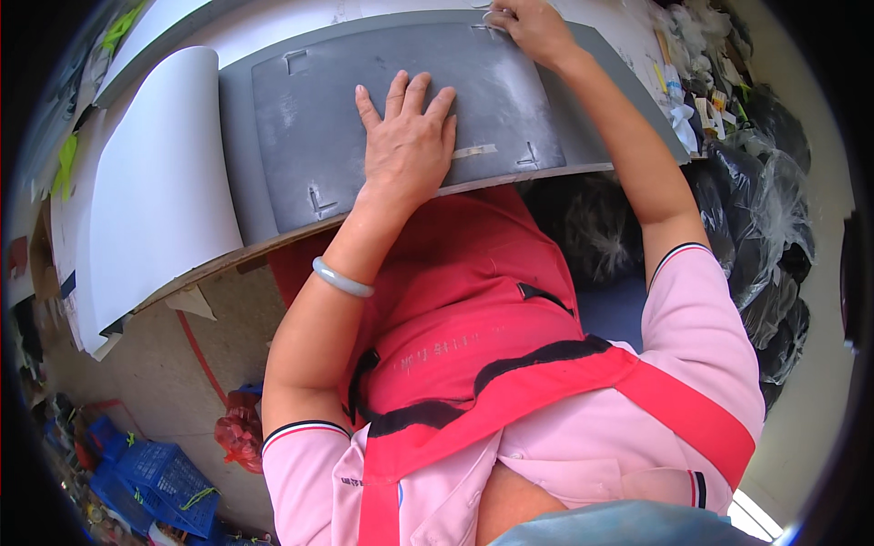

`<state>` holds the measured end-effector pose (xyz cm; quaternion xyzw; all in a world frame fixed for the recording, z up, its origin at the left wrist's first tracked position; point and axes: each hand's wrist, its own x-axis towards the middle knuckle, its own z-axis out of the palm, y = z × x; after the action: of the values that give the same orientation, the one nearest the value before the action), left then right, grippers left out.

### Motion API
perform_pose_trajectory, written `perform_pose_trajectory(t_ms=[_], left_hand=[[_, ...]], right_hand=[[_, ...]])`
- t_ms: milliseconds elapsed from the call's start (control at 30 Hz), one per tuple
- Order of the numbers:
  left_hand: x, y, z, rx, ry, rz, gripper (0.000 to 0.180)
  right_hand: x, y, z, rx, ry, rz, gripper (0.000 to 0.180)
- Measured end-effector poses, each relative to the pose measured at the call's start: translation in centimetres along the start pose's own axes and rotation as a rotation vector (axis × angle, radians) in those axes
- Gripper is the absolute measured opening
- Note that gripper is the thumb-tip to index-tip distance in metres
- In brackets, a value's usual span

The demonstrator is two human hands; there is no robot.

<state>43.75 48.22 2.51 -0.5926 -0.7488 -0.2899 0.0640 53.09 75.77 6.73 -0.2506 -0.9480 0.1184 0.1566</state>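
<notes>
A dark grey rectangular board (319,109) with L-shaped corner marks lies on the work table. My left hand (405,146) rests palm down on it, fingers spread, near its front edge. At the board's far right corner, my right hand (533,32) has its fingers pinched together. Something small and pale shows at its fingertips, too little to name. A short strip of beige tape (474,151) sticks to the board to the right of my left hand. Beneath the board is a larger grey sheet (238,155).
A curved white sheet (164,173) lies on the table at the left. Dark bags and clear plastic (756,191) are heaped beyond the table's right end. Blue plastic baskets (168,482) and a red bag (240,432) are low at the left.
</notes>
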Motion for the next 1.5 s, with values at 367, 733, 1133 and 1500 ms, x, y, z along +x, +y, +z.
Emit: perform_pose_trajectory(t_ms=[367,733,1133,1500], left_hand=[[0.4,0.4,0.0,-0.017,-0.011,0.008,0.035],[-0.2,-0.1,0.1,0.035,-0.019,-0.011,0.037],[0.2,0.4,0.3,-0.029,-0.017,0.000,0.042],[0.1,0.0,0.3,-0.053,-0.011,-0.016,0.040]], right_hand=[[0.9,2.0,1.3,0.003,0.229,0.005,0.024],[3.0,-9.7,0.7,0.380,-0.197,0.115,0.023],[9.4,-19.0,8.9,0.218,-0.069,-0.372,0.026],[9.0,-20.0,8.4,0.163,-0.098,-0.429,0.025]])
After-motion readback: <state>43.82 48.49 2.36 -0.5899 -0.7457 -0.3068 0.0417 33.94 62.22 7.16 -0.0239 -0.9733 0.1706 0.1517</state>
